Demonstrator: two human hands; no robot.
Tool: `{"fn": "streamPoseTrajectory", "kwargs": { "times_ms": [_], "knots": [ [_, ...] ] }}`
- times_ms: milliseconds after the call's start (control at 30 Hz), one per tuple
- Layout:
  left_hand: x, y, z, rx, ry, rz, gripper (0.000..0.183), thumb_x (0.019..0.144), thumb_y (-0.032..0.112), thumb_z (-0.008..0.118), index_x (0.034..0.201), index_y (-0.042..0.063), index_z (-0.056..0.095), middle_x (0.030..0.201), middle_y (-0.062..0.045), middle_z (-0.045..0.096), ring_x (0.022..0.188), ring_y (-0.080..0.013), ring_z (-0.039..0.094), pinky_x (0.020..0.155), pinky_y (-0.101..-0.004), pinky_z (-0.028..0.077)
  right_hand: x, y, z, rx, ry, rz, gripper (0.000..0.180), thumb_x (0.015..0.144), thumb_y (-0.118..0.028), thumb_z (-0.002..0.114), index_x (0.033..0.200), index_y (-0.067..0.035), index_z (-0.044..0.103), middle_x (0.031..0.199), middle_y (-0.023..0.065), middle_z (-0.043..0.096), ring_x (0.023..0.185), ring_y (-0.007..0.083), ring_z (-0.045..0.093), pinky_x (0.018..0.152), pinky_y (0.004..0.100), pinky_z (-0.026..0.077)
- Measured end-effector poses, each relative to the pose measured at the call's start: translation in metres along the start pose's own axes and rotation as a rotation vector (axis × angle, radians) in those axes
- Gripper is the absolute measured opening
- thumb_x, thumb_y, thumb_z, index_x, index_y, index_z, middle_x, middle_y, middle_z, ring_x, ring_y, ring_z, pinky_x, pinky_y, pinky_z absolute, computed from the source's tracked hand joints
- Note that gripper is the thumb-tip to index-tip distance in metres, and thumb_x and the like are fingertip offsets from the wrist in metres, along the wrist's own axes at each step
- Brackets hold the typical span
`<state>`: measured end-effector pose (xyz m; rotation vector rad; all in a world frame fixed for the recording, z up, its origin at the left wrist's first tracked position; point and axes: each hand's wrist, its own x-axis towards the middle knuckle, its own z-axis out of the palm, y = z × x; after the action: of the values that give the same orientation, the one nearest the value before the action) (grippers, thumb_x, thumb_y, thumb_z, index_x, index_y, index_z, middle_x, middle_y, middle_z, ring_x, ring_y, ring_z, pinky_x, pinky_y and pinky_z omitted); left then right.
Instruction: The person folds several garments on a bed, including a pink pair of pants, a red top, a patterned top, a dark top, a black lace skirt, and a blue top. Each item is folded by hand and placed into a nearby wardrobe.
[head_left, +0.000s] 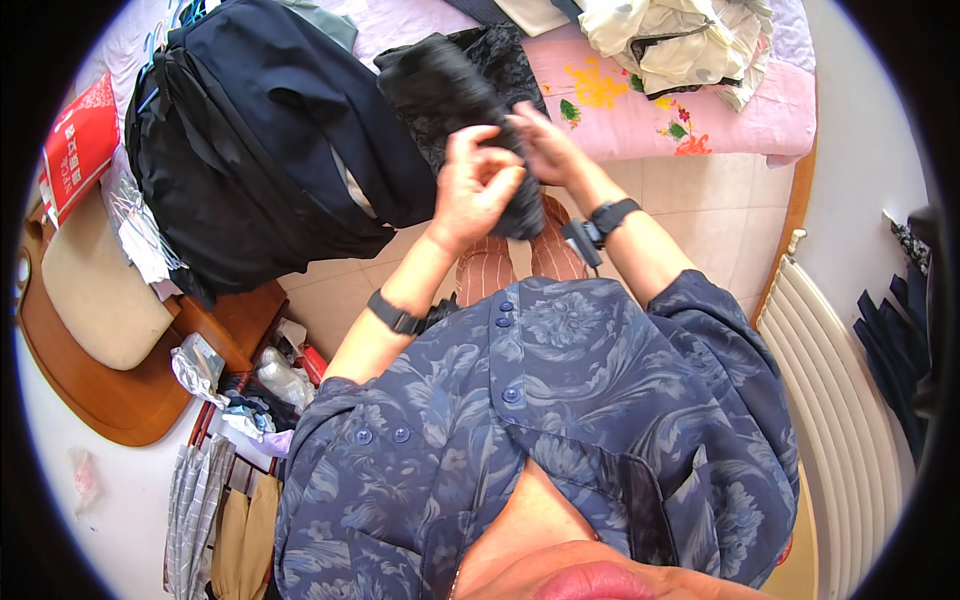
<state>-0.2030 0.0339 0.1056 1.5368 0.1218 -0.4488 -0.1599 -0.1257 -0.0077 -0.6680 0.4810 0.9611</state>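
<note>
A black patterned garment (457, 82), partly folded and blurred by motion, lies over the bed's near edge and hangs down in front of me. My left hand (480, 184) is over it, thumb and fingers curled towards each other; whether cloth is pinched between them cannot be made out. At the garment's right side is my right hand (547, 142), its fingers extended and apart, palm turned to the cloth. Close on the left, a pile of dark trousers (277, 135) on hangers drapes over the bed edge.
Cream crumpled clothes (682, 45) lie on the pink floral bedspread (600, 112). A wooden chair (105, 390) with a beige cushion, a red bag (79, 150) and white hangers (150, 240) are at left. Clothes hang on a rack (199, 442) at lower left. A radiator (832, 390) stands along the right wall.
</note>
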Motion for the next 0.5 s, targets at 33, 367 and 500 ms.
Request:
{"fn": "streamPoseTrajectory", "kwargs": {
  "times_ms": [33,367,500],
  "knots": [
    [0.007,-0.004,0.015,0.022,-0.123,0.069,0.053,0.085,0.004,0.065,0.131,0.006,0.037,0.11,-0.01,0.062,0.092,-0.0149,0.06,0.079,-0.0278,0.05,-0.024,-0.014,-0.023,0.089,0.039,-0.033,0.081,0.09,-0.068,0.038,0.14,-0.005,0.04,0.137,0.0148,0.048,0.123,0.0254,0.048,0.105,0.0395,0.037],
    [-0.049,-0.098,-0.013,0.367,-0.193,-0.351,0.039,0.084,0.012,0.068,0.12,0.005,0.053,0.1,-0.01,0.065,0.087,-0.0156,0.064,0.077,-0.0292,0.053,-0.001,-0.006,-0.04,-1.524,0.846,-0.477,0.116,0.053,-0.052,0.087,0.144,-0.006,0.032,0.123,0.0205,0.053,0.116,0.0338,0.051,0.103,0.0424,0.038],
    [-0.085,-0.115,-0.048,0.373,0.038,-0.368,0.041,0.081,0.016,0.071,0.117,0.004,0.056,0.096,-0.008,0.066,0.082,-0.0143,0.063,0.075,-0.0296,0.053,0.021,-0.007,-0.023,-1.441,0.951,-0.329,0.12,0.05,-0.049,0.089,0.142,0.0,0.031,0.13,0.0244,0.049,0.123,0.0357,0.047,0.105,0.0422,0.038]
  ]
}}
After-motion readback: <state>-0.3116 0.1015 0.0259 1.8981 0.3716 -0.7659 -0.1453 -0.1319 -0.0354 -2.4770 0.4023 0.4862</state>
